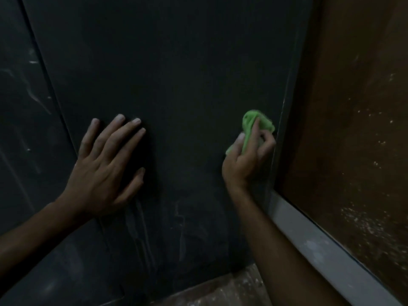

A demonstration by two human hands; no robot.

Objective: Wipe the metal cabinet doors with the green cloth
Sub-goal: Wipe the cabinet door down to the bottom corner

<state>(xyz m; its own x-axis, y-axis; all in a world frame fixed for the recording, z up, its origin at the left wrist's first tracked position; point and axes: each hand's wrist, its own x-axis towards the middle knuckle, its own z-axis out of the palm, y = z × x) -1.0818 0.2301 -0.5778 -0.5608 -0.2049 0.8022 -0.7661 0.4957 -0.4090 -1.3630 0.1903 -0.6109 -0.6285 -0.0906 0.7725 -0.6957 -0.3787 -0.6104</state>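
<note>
My left hand [106, 164] lies flat with straight, spread fingers on the dark cabinet door [176, 74] at centre left of the frame. My right hand [249, 157] grips the bunched green cloth [251, 122] at centre right, seemingly pressed against the door's right edge.

No readable text, labels, brands, numbers or signs on anything.

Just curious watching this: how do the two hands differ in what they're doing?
The left hand lies flat with fingers spread on the dark door and holds nothing; the right hand has its fingers curled round the green cloth. The left is mid-door; the right is by the door's right edge. Both are at the same door.
</note>
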